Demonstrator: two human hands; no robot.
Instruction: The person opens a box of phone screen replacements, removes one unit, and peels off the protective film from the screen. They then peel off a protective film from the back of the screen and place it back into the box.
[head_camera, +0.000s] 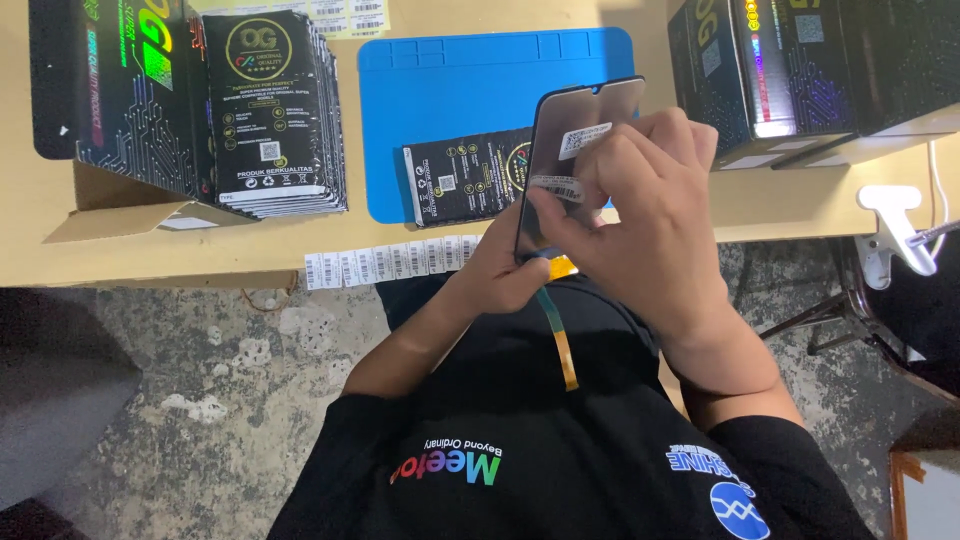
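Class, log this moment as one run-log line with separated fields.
left hand: holds phone screen panel lower edge | right hand: fingers on its barcode sticker | flex cable: hanging | blue mat: behind

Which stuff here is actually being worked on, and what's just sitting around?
In use: phone screen panel, its ribbon cable, small barcode sticker, left hand, right hand.

Lying about: blue mat, black packet, packet stack, label strip, white clamp.

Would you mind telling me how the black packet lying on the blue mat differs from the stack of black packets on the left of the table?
The single packet lies flat and alone on the blue mat, turned sideways; the stack of packets holds many, stands upright in view and sits on the bare tabletop. The single packet is close to the left hand; the stack is farther left. Both are black with a round gold emblem and white print.
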